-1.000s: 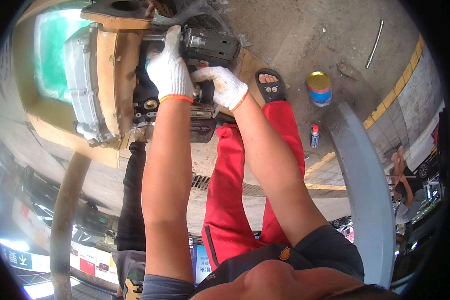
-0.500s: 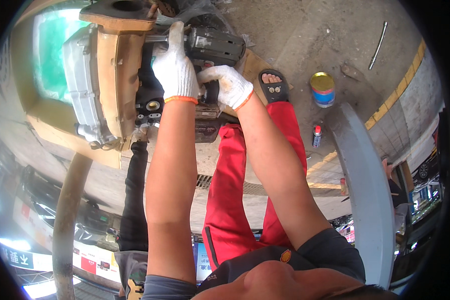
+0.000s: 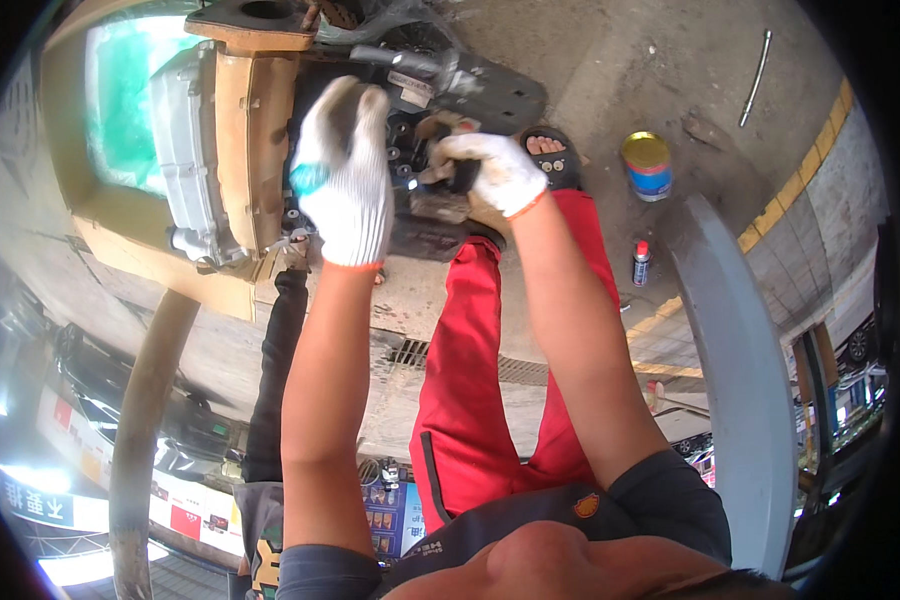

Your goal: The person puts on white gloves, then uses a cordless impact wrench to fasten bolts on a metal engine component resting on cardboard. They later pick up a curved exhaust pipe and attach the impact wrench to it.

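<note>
Found power tool (image 3: 495, 93), dark grey and black, at upper middle, to the right of engine (image 3: 188, 150). Noted silver nose (image 3: 395, 62) of tool pointing left, blurred in outline.

Observed right hand (image 3: 500, 172) in white knit glove with orange cuff edge, curled about black handle (image 3: 461, 178) of tool, fingers bent inward round the grip. Cannot tell whether any finger presses a trigger.

Observed left hand (image 3: 348, 195) in matching glove, teal patch on one side, raised beside engine, near dark metal fittings (image 3: 398, 150). Noted thumb and fingers extended away from wearer, parted by a wide gap, with no hold on anything visible there. Cannot tell whether the fingertips touch metal behind.

Recorded at left: box (image 3: 62, 190) with green sheet inside, next to engine. Recorded on concrete floor (image 3: 590, 50) at right: tin (image 3: 650, 170) with gold lid, spray can (image 3: 641, 265) with red cap nearer to wearer, thin metal bar (image 3: 757, 78) farther out. Noted sandal (image 3: 558, 166) on wearer's foot just beyond right hand, below red trousers (image 3: 460, 370). Noted co-worker's black trouser leg (image 3: 275, 375) left of wearer's left forearm.
</note>
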The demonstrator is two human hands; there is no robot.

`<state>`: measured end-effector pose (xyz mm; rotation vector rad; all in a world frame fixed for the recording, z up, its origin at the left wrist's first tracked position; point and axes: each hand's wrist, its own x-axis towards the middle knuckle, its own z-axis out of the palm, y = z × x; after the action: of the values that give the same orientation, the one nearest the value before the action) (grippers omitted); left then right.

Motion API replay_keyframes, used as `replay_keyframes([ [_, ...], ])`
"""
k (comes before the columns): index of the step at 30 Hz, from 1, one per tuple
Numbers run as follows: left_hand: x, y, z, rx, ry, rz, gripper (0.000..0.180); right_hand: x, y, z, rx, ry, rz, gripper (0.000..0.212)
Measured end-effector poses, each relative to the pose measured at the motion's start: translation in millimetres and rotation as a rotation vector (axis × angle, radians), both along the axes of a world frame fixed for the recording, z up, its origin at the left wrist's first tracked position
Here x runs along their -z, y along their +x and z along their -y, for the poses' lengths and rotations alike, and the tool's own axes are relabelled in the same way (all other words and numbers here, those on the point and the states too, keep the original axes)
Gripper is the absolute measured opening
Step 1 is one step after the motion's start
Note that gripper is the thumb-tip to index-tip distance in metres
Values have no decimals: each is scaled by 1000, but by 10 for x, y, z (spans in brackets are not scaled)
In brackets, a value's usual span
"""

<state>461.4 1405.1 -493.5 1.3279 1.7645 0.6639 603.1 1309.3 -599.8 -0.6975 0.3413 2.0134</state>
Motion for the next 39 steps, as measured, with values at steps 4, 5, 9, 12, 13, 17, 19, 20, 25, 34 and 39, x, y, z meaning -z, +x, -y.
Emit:
replay_keyframes([
  [4, -177, -434, -374, 212, 384, -636, 78, 11, 707, 297, 179, -207, 91, 26],
  [5, -237, -465, -493, 204, 311, -801, 88, 89, 869, 399, 243, -207, 138, 23],
  [9, -199, -530, -766, 220, 113, -779, 90, 28, 1664, 660, 338, -399, 403, 21],
  [12, -211, -533, -805, 265, 79, -751, 91, 285, 2337, 888, 382, -419, 623, 7],
  [13, -231, -535, -782, 247, 78, -766, 91, 233, 2560, 867, 336, -449, 582, 8],
  [17, -196, -484, -820, 218, 122, -804, 86, 536, 3451, 849, 340, -484, 695, 10],
  [19, -209, -539, -819, 226, 186, -809, 84, 607, 3680, 665, 294, -577, 776, 11],
  [20, -190, -531, -824, 221, 189, -813, 85, 640, 3739, 546, 274, -622, 813, 12],
  [25, -173, -558, -814, 223, 199, -825, 86, 930, 4204, 189, 188, -654, 867, 6],
  [34, -226, -508, -914, 223, 153, -774, 80, 1483, 4440, 187, -79, -819, 935, 15],
  [39, -184, -483, -974, 233, 89, -722, 81, 1021, 4981, 857, -335, -874, 920, 29],
])
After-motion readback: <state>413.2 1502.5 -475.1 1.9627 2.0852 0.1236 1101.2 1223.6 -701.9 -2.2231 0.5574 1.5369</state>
